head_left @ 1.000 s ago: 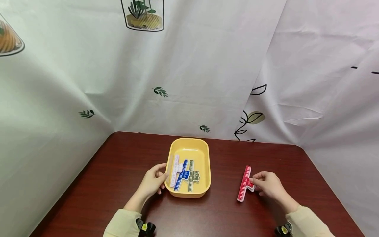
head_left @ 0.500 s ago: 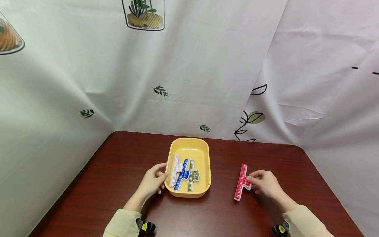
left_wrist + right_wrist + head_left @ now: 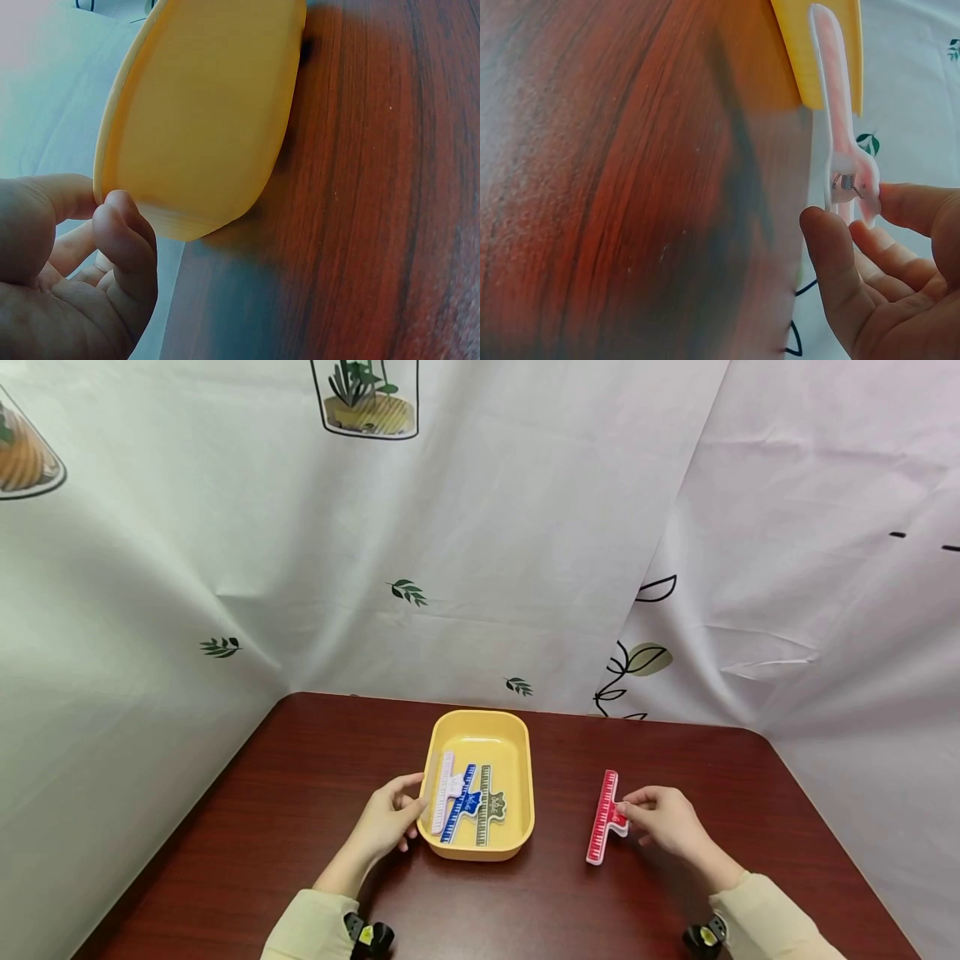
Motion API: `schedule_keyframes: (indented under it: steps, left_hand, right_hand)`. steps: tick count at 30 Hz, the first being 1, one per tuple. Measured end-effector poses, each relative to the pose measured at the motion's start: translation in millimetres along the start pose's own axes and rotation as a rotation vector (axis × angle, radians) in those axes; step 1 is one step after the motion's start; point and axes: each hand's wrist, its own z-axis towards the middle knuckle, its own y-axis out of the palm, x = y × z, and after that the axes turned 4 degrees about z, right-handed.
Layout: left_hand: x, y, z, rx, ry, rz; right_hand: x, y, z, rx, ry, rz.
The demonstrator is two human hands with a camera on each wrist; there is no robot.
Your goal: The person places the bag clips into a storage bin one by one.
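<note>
My left hand (image 3: pixel 385 818) pinches the rim of a yellow tray (image 3: pixel 519 752) at its near left side, thumb and forefinger on the edge. Inside the tray lie a pale pink clip (image 3: pixel 442 802), a blue clip (image 3: pixel 457 806) and a grey-green clip (image 3: pixel 483 810), side by side. To the right of the tray, my right hand (image 3: pixel 667 822) pinches a red ruler clip (image 3: pixel 602 818) by its handle. The right wrist view shows the clip's (image 3: pixel 832 97) spring and two plates edge-on, above the table, with thumb and finger on its handle.
A dark red-brown wooden table (image 3: pixel 540 910) carries the tray near its far edge. White cloth (image 3: pixel 487 527) with printed leaves and jars hangs behind and at both sides. Each wrist wears a small black camera (image 3: pixel 372 937).
My right hand has moved left and slightly away from me with the red clip, nearer to the tray. The left hand and the tray have stayed in place.
</note>
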Motion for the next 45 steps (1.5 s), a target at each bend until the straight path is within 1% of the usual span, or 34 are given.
schedule_keyframes:
  steps: [12, 22, 29, 39, 45]
  left_hand:
    - [1.9, 0.1, -0.8, 0.003, 0.007, 0.009]
    - [3.6, 0.4, -2.1, -0.001, 0.01, 0.018]
    - [3.0, 0.5, -1.5, 0.006, 0.008, 0.023]
    - [2.6, 1.8, 0.1, 0.026, -0.009, 0.073]
    - [3.3, 2.4, 1.3, 0.036, -0.004, 0.095]
  right_hand:
    - [-7, 4.5, 4, -0.022, -0.025, 0.01]
    - [-17, 7.0, 6, -0.009, -0.038, 0.03]
    - [-22, 8.5, 9, -0.02, -0.053, 0.038]
    - [-29, 15.8, 13, -0.043, -0.08, 0.044]
    - [-34, 21.3, 16, -0.056, -0.084, 0.047]
